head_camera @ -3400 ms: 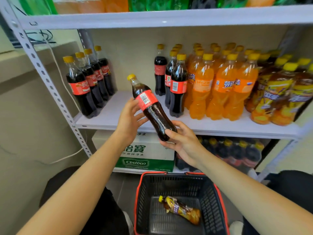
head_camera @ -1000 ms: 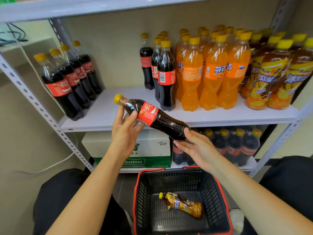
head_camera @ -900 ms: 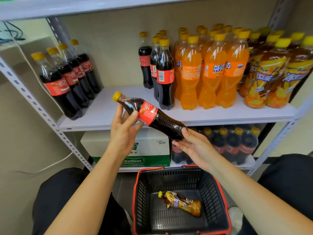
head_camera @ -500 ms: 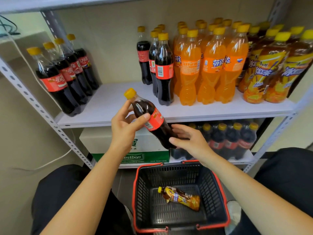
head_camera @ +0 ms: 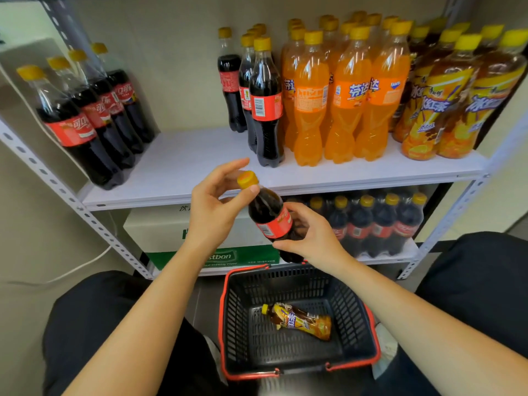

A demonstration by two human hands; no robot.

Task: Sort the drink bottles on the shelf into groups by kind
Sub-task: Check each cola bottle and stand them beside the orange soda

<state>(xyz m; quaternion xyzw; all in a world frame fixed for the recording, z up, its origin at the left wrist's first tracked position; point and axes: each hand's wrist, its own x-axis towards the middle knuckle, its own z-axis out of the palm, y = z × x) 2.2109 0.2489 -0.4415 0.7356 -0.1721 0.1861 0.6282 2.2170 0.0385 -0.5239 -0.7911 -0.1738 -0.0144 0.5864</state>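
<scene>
I hold a cola bottle [head_camera: 270, 217] with a yellow cap nearly upright in front of the white shelf [head_camera: 185, 164]. My left hand [head_camera: 213, 207] pinches its neck just under the cap. My right hand [head_camera: 310, 238] wraps the lower body from the right. On the shelf, several cola bottles [head_camera: 85, 121] stand at the left. Three more colas [head_camera: 264, 101] stand mid-shelf beside the orange soda bottles [head_camera: 345, 90]. Iced tea bottles [head_camera: 445, 101] stand at the far right.
A black basket with red rim [head_camera: 300, 370] sits on the floor below my hands, with one iced tea bottle [head_camera: 300, 321] lying in it. The lower shelf holds a white and green water carton [head_camera: 177, 232] and shrink-wrapped colas [head_camera: 377, 224]. A grey perforated upright [head_camera: 71, 201] slants at left.
The cola bottle has swung from lying slanted, cap to the left, to nearly upright. My left hand slid up to the neck and my right hand closed round the lower body.
</scene>
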